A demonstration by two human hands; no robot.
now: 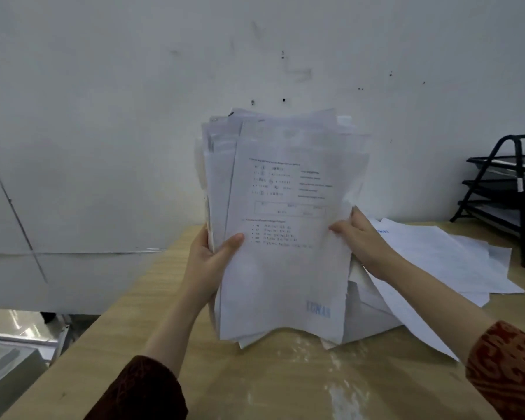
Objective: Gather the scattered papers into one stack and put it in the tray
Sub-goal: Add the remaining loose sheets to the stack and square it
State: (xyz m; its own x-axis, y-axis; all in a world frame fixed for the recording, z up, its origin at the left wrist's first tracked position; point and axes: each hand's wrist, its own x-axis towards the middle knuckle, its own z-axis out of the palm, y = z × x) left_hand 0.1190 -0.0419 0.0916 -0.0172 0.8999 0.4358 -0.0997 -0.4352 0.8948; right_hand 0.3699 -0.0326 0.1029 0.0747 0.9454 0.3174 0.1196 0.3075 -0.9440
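White printed sheets, gathered into one thick stack [285, 225], stand upright in front of you, bottom edge down on the pale wood-grain surface [255, 386]. The sheets are unevenly aligned: top corners fan out and the lower edge is ragged. The front page carries lines of black text and a blue stamp or logo near its lower right corner; the text is too blurred to read.

Your left hand [208, 256] grips the stack's left edge, thumb curled across the front page, the other fingers hidden behind the sheets. Your right hand [362, 237] holds the right edge about mid-height, thumb on the front and fingers behind. Both sleeves are dark red-brown and patterned.

More loose papers [443, 259] lie flat and overlapping on the surface to the right of the stack, under and beyond your right forearm. They are not yet gathered in.

The tray [503, 189], a black wire-mesh rack with three tiers, stands at the far right of the surface against the wall [134, 116], well apart from the held stack. Some sheets show in its tiers; how many, you cannot tell.

The wall is white, with scuffs and small dark holes. Pale dusty streaks mark the surface near its front edge.
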